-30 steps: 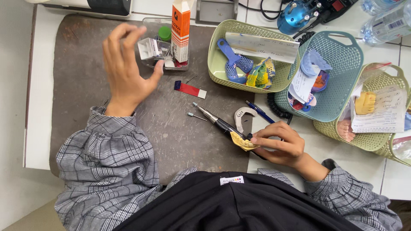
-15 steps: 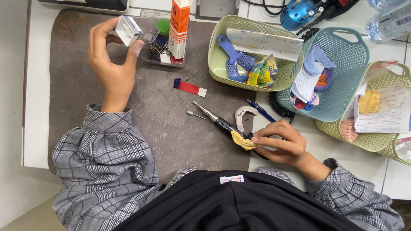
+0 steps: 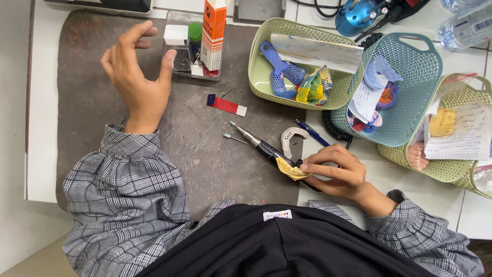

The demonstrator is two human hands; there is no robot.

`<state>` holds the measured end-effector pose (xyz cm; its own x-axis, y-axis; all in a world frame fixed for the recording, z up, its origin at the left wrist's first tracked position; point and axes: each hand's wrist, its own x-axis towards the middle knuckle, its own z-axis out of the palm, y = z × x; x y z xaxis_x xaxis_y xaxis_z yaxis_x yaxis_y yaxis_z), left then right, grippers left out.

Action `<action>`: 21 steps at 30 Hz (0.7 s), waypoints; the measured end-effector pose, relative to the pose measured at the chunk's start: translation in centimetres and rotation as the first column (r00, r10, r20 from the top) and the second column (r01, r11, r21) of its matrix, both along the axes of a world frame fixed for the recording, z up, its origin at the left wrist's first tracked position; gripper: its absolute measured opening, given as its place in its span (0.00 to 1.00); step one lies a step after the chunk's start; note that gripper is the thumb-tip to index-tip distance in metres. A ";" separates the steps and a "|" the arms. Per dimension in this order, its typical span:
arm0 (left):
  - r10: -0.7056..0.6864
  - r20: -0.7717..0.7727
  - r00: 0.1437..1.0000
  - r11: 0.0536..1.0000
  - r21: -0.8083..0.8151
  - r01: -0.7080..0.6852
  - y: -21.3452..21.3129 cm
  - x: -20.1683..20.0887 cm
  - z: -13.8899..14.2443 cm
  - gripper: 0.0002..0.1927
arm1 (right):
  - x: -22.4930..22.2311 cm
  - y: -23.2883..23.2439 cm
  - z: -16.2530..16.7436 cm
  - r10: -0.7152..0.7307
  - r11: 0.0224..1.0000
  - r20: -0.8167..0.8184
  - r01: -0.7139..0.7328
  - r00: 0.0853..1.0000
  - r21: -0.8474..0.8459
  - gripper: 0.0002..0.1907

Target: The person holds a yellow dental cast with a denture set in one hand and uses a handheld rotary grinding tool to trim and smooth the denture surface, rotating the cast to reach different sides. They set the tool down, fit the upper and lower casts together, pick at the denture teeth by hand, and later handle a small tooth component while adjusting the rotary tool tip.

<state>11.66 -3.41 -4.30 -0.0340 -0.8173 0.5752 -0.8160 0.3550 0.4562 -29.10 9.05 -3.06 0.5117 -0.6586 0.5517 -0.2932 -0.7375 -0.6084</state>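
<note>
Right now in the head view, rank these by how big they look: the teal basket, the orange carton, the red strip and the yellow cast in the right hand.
1. Teal basket
2. Orange carton
3. Red strip and yellow cast, held by the right hand: too alike to rank.

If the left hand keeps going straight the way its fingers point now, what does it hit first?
The left hand is open, fingers aimed up and right toward the clear tray. It would probably meet the small white box at the tray's near corner first, though its height above the mat is unclear.
</note>
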 end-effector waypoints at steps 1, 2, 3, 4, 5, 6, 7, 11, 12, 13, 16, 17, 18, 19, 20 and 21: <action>0.008 0.018 1.000 0.999 -0.031 -0.008 0.1 -0.1 -0.1 0.23 | 0.0 0.0 0.0 -0.002 1.000 0.002 0.002 1.000 0.001 0.22; 0.016 0.034 0.999 0.998 -0.062 -0.014 0.1 -0.2 -0.3 0.21 | 0.0 0.0 0.0 -0.006 1.000 0.002 0.006 1.000 0.001 0.22; 0.018 0.097 0.995 0.996 -0.086 -0.009 0.1 -0.1 -0.4 0.18 | 0.0 0.0 0.0 -0.005 1.000 0.001 0.005 1.000 0.000 0.22; 0.020 0.159 0.987 0.994 -0.110 -0.002 0.2 -0.1 -0.5 0.17 | 0.0 0.0 0.0 -0.005 1.000 -0.001 0.005 1.000 -0.002 0.22; 0.024 0.221 0.975 0.991 -0.132 0.006 0.3 -0.1 -0.6 0.18 | 0.1 0.0 0.0 -0.005 1.000 -0.003 0.005 1.000 -0.003 0.22; 0.008 0.298 0.954 0.986 -0.164 0.043 0.2 -0.1 -0.7 0.16 | 0.1 0.0 0.1 -0.003 1.000 -0.003 0.003 1.000 -0.001 0.22; -0.004 0.374 0.928 0.978 -0.193 0.082 0.2 -0.1 -0.9 0.14 | 0.0 0.0 0.1 -0.001 1.000 -0.003 0.001 1.000 0.002 0.22; -0.001 0.493 0.870 0.982 -0.162 0.092 0.0 -0.3 -1.7 0.14 | 0.1 0.0 0.1 0.004 1.000 0.002 -0.004 1.000 0.006 0.22; 0.001 0.504 0.864 0.986 -0.146 0.084 -0.1 -0.4 -1.8 0.15 | 0.1 0.0 0.1 0.002 1.000 0.002 -0.002 1.000 0.007 0.22; -0.003 0.508 0.861 0.988 -0.133 0.082 -0.1 -0.4 -2.0 0.17 | 0.1 0.0 0.0 0.000 1.000 0.001 0.000 1.000 0.008 0.22; 0.012 0.553 0.833 0.990 -0.124 0.069 -0.1 -0.7 -2.4 0.18 | 0.2 0.0 0.0 -0.001 1.000 0.002 0.001 1.000 0.003 0.22; 0.017 0.562 0.827 0.991 -0.122 0.063 -0.1 -0.9 -2.5 0.17 | 0.2 0.0 0.0 0.000 1.000 0.002 0.000 1.000 -0.002 0.23; 0.022 0.571 0.821 0.991 -0.120 0.056 -0.1 -1.0 -2.6 0.17 | 0.2 0.0 -0.1 0.001 1.000 0.003 -0.001 1.000 0.001 0.22; 0.022 0.568 0.823 0.993 -0.111 0.049 0.0 -1.2 -2.7 0.16 | 0.2 0.0 -0.1 0.003 1.000 0.003 -0.003 1.000 0.006 0.22; 0.019 0.559 0.829 0.994 -0.103 0.046 0.0 -1.3 -2.7 0.14 | 0.1 0.0 -0.1 0.005 1.000 0.002 -0.005 1.000 0.009 0.22; 0.017 0.549 0.836 0.995 -0.095 0.043 0.1 -1.4 -2.7 0.13 | 0.1 0.0 -0.1 0.005 1.000 0.001 -0.005 1.000 0.010 0.22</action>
<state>10.29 -3.32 -7.01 -0.3781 -0.7544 0.5366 -0.9166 0.3864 -0.1027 -28.98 9.04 -3.11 0.5148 -0.6616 0.5452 -0.2891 -0.7327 -0.6161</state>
